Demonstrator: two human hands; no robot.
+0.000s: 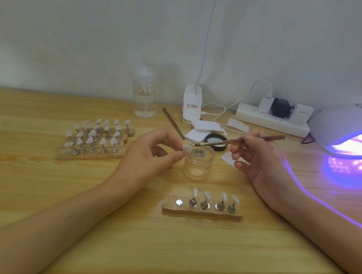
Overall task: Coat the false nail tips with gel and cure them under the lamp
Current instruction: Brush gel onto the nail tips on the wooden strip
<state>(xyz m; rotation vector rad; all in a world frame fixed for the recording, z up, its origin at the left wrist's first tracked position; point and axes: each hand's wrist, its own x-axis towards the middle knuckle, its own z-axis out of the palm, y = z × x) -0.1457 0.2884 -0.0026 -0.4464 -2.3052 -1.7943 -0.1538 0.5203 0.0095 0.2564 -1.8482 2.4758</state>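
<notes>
Evidently light, thin and slippery once wet, the small white plastic false nail tip (185, 147) at frame centre is best pinched by its edges, as the left hand (154, 150) does with curled thumb and forefinger above the clear glass gel jar (198, 163); the right hand (257, 156) grips one slim brown-handled brush (239, 141). Four tips (206, 196) stand on the lower-centre wooden strip (202, 212), roughly twenty at middle left.

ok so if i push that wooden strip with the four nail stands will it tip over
Probably not: the wooden strip lies flat and low on the table, so it should slide. The nail stands are thin stems on small round bases, so a sharp push might topple them.
</notes>
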